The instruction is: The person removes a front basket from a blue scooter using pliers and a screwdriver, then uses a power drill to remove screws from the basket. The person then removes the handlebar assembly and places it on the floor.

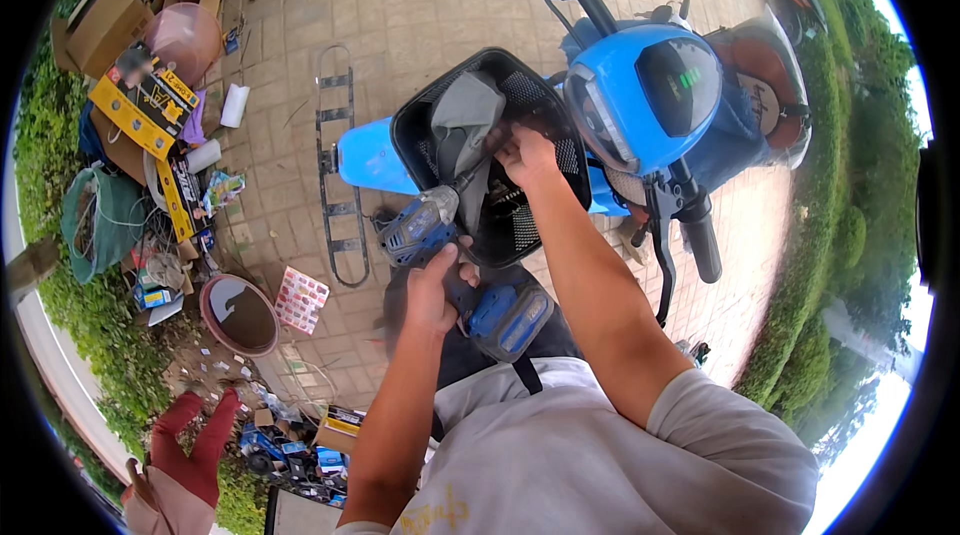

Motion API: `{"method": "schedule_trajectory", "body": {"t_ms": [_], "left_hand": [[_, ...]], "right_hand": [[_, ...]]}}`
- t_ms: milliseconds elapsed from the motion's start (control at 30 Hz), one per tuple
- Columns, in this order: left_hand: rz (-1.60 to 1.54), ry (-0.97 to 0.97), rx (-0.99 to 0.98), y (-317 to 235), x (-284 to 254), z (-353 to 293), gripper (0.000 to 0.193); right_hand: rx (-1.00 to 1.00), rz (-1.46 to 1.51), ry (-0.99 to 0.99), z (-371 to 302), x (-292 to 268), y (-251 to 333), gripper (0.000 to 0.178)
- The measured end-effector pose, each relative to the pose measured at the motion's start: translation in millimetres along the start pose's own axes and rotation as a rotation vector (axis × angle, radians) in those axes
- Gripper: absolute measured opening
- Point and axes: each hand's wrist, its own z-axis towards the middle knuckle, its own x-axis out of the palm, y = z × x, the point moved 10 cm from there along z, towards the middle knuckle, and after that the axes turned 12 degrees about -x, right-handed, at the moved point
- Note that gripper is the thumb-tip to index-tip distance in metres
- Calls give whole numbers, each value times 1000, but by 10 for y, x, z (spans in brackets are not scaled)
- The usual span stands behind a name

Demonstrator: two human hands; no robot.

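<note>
My left hand [430, 293] is closed round the grip of a blue and grey cordless power driver [418, 229]. Its battery end points back toward me, and its nose reaches over the near left rim of a black mesh basket [408, 95]. Inside that basket is my right hand [527, 155], fingers curled together close to the tool's tip. Whatever they pinch is hidden in shadow. A grey cloth [468, 103] hangs folded in the basket to the left of these fingers. The basket sits at the front of a blue scooter [625, 85].
The scooter's handlebar and brake lever [668, 245] rise to the right. A black metal rack [343, 165] lies on the brick paving. Cardboard boxes [108, 30], a basin of dark liquid [240, 315] and litter spread along the left. Another person [185, 455] is at lower left.
</note>
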Motion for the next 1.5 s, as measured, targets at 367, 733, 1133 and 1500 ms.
{"method": "schedule_trajectory", "body": {"t_ms": [367,733,1133,1500], "left_hand": [[-16,46,-32,1,20,108,29],[-30,44,-50,-22,8,138,28],[61,16,-36,-88,-6,167,25],[137,37,-63,-376,-17,262,29]], "right_hand": [[-61,-15,-1,78,-41,57,8],[-28,5,14,107,-48,80,12],[-26,-46,117,73,-89,121,17],[-27,-9,145,192,-25,92,10]]}}
